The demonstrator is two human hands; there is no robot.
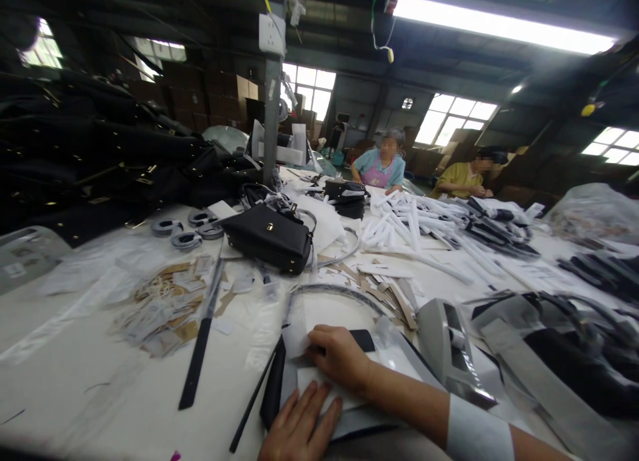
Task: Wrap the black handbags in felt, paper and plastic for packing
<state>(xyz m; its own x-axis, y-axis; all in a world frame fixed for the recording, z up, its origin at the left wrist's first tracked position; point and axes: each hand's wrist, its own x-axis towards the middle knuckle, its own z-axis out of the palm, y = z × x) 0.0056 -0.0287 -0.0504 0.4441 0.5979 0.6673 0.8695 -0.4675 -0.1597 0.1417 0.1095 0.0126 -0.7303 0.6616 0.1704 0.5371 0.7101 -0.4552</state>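
Observation:
A black handbag (271,391) lies on the table in front of me, partly covered by white sheets. Its long handle (339,289), wrapped in pale film, arches away on the far side. My right hand (339,358) is curled with fingers pinched on a thin white wrapping sheet (296,338) at the bag's upper left. Below it, my left hand (301,426) lies flat with fingers spread, pressing on the bag and the white sheet there. A narrow black strap (254,401) sticks out to the left of the bag.
A grey tape dispenser (446,344) stands close by my right forearm. Beyond are a finished black handbag (269,235), loose tags (170,301), tape rolls (167,227) and white paper rolls (399,221). Black bags (90,155) are heaped at left. Two people sit across the table.

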